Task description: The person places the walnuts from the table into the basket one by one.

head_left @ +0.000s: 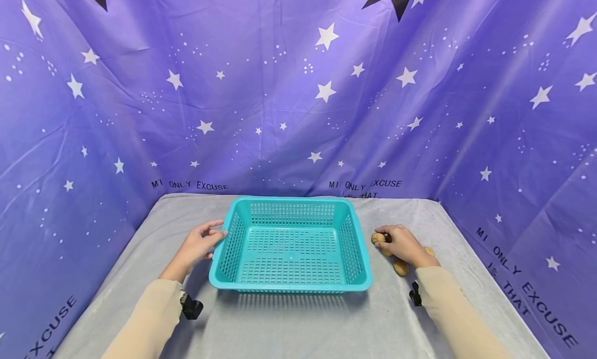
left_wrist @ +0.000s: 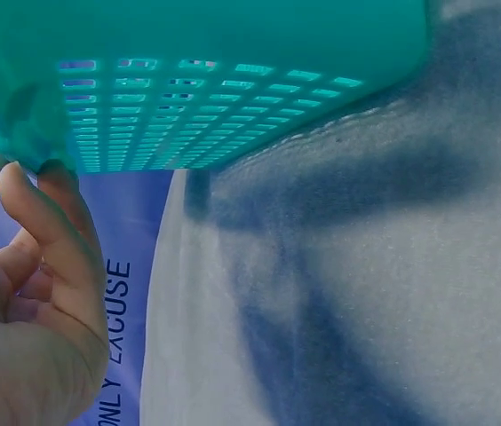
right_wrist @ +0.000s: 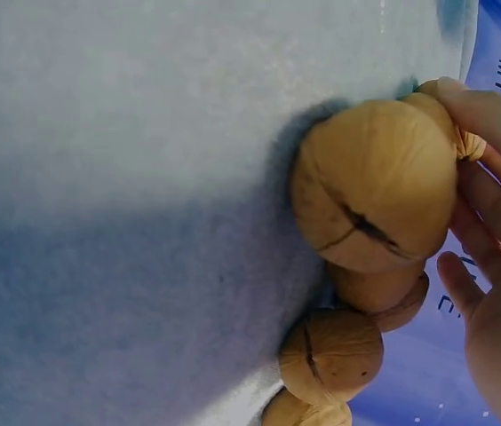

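Observation:
A turquoise plastic basket (head_left: 291,287) with a slatted floor and pierced walls sits in the middle of the table. My left hand (head_left: 198,245) pinches its left rim between thumb and fingers; in the left wrist view the fingertips overlap the corner of the rim. Right of the basket, my right hand (head_left: 402,243) holds a walnut (head_left: 378,238) between thumb and fingertips. More walnuts (head_left: 400,267) lie under and beside that hand, partly hidden by it. The right wrist view shows a large cracked walnut (right_wrist: 375,182) nearest the camera, with several others clustered below.
A grey cloth (head_left: 298,328) covers the table. Purple curtains (head_left: 280,115) with white stars and lettering hang behind it and along both sides. Each wrist wears a black camera mount (head_left: 191,307) over a beige sleeve.

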{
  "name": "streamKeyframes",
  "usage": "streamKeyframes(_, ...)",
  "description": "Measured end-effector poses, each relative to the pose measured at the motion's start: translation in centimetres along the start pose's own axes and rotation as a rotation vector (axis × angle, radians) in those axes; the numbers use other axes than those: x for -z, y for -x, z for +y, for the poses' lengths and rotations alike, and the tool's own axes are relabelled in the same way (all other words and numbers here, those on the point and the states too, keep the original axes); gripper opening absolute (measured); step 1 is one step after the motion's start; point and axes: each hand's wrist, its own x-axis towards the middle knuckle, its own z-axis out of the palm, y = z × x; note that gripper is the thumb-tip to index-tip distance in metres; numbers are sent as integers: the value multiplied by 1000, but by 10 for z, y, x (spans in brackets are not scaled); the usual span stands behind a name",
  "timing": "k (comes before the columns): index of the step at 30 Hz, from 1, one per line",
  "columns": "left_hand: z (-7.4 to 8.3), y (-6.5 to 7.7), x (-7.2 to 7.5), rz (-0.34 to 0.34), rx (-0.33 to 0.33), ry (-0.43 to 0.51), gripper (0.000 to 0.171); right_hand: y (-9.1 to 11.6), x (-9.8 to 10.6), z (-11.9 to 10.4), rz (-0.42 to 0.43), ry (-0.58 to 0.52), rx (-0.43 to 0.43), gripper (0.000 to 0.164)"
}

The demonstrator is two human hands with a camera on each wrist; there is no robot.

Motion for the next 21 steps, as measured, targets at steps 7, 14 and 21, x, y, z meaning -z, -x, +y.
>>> streamKeyframes(7,0,1,-1,-24,5,53,62,-1,7,-3,-21,-41,5,39)
streamKeyframes(14,0,2,-2,-21,14,67,63,-3,23,-11,-58,-120,-12,42)
streamKeyframes(21,1,4,-3,-20,27,86,62,-7,45,-21,-59,-86,35,41)
